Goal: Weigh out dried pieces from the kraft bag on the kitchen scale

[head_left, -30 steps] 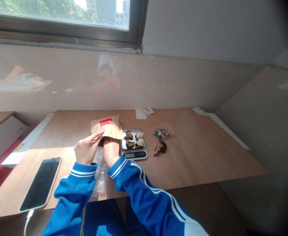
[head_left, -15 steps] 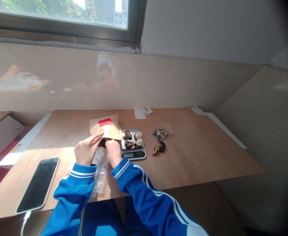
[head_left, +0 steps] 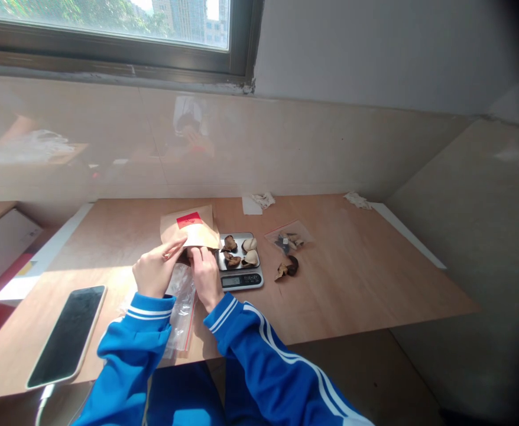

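A brown paper bag [head_left: 204,222] with a red label lies with its mouth towards me. My left hand [head_left: 155,269] is closed on the left side of its mouth, fingers pinching the paper. My right hand [head_left: 206,277] is at the mouth, its fingers bent and their tips hidden at the opening; what they hold cannot be made out. To the right stands a kitchen scale [head_left: 242,280] with a lit display. Several dried mushroom pieces [head_left: 249,258] lie on its metal plate. Beneath my hands is a clear zip bag [head_left: 183,316] with a red seal.
Another zip bag [head_left: 292,236] with dried pieces lies right of the scale, near a loose dark mushroom piece [head_left: 291,266]. A phone [head_left: 68,337] with a cable sits at the front left. Crumpled tissues [head_left: 357,200] lie along the back edge of the table [head_left: 352,284].
My right hand has drawn back slightly from the paper bag's mouth, and more of its fingers show. My left hand stays on the bag.
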Demonstrator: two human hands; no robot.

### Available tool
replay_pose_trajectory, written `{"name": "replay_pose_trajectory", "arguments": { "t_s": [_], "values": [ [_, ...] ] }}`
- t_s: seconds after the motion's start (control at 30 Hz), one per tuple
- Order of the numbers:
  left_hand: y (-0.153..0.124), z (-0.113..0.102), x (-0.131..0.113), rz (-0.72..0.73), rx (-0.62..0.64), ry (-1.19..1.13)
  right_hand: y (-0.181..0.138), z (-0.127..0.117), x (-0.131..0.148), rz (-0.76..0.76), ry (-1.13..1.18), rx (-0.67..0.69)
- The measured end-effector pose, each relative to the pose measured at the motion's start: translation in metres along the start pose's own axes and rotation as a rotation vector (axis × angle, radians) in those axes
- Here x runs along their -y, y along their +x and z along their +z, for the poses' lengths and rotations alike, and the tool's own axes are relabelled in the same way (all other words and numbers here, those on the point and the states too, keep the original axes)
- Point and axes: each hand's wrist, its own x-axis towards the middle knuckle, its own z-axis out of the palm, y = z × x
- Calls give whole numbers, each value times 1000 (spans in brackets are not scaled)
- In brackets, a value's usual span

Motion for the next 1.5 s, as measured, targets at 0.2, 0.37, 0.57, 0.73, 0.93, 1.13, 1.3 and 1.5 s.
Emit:
{"name": "replay_pose_trajectory", "arguments": {
  "t_s": [0.2, 0.37, 0.57, 0.73, 0.93, 1.13, 1.3, 1.5],
  "values": [
    [8, 4, 0, -42, 51, -60, -23, -26, 4, 164, 543, -225],
    [15, 26, 2, 1, 183, -40, -41, -54, -2, 492, 1078, -200],
    [7, 51, -14, 283, 114, -174, -58, -96, -26, 593, 1267, -75],
    [-14, 65, -49, 694, 188, -303, -71, -111, -43, 595, 1165, -110],
    [-23, 91, -48, 758, 285, -222, -73, -115, -54, 510, 898, -171],
    [-25, 78, -34, 674, 219, -265, -41, -114, -68, 285, 351, -135],
    [-8, 71, -12, 587, 125, -231, -1, -97, -72, 173, -38, 67],
    [12, 73, 26, 476, 294, -129, 8, -73, -70, 36, -266, 269]
  ]
}}
